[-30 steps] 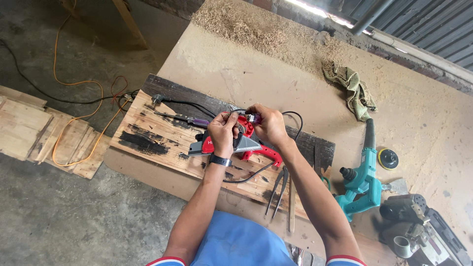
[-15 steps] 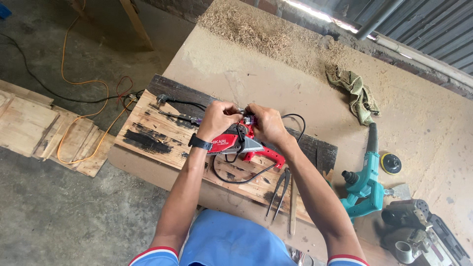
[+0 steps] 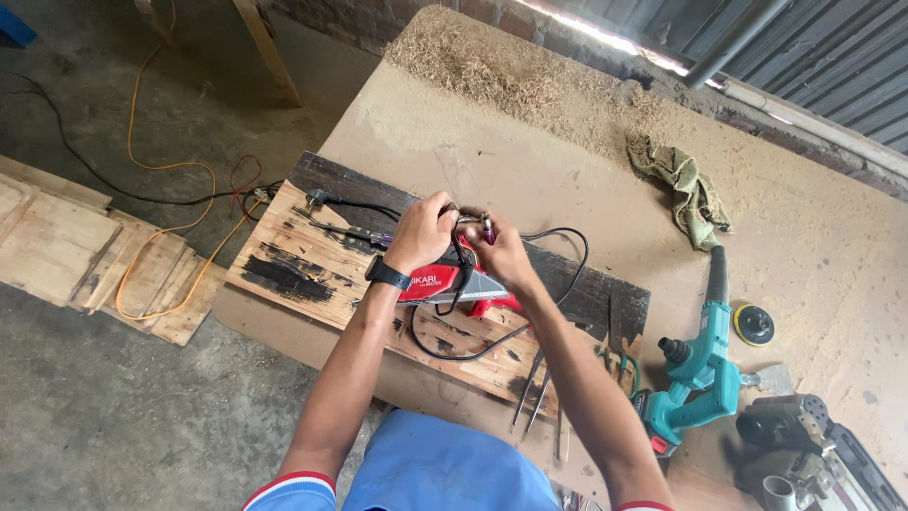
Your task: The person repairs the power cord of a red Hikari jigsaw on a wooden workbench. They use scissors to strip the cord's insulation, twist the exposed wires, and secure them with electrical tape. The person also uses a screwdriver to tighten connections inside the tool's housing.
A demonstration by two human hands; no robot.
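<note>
Left hand [image 3: 423, 230], right hand [image 3: 498, 254], closed on black cord [image 3: 461, 267]

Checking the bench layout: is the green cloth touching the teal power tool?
Apart. The head view shows bare tabletop between the green cloth and the tip of the teal power tool.

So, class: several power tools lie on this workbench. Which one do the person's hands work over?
The red power tool on the scorched board, under both hands. The teal one and the dark one lie untouched at the right.
</note>
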